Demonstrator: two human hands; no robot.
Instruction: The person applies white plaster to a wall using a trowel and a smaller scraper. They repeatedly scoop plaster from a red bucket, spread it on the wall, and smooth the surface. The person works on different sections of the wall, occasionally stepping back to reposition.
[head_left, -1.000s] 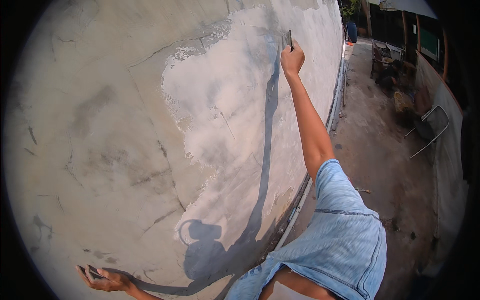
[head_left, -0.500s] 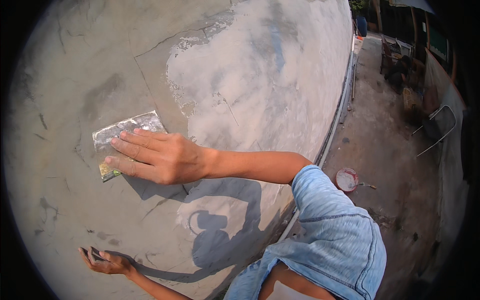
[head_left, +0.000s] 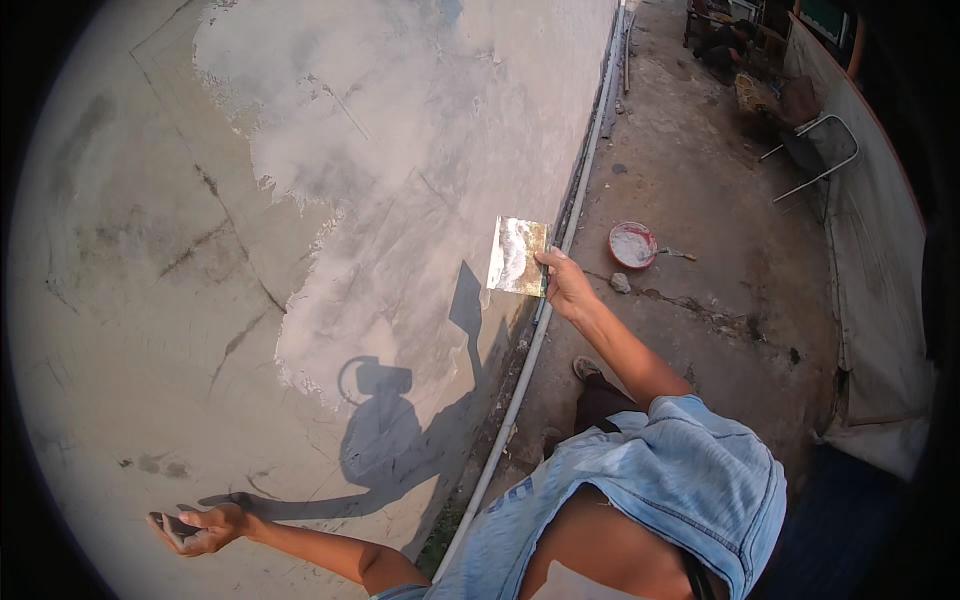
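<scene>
My right hand (head_left: 568, 284) grips one edge of a thin rectangular putty spreader (head_left: 519, 257), thumb on top. White paste smears the spreader's face, and its edge near my hand is yellowish. It is held out at the foot of the wall; I cannot tell whether it touches. The wall (head_left: 130, 330) is grey and cracked, with a large whitish coated patch (head_left: 370, 190) on it. At the lower left my left hand (head_left: 205, 528) has loosely bent fingers with the thumb apart. Its palm is in shadow and no held thing shows.
On the ground to the right stands a red-rimmed bucket (head_left: 632, 245) of white paste, with a brush (head_left: 678, 255) at its rim. A pale pipe (head_left: 545, 325) runs along the wall's foot. Farther off are a metal-framed chair (head_left: 825, 160), a crouching person (head_left: 725, 45) and a hanging sheet (head_left: 850, 200).
My right hand has left the wall surface and swung right with the spreader, now gripping its edge instead of pressing it flat. The view has turned right. My left hand stays low at the left.
</scene>
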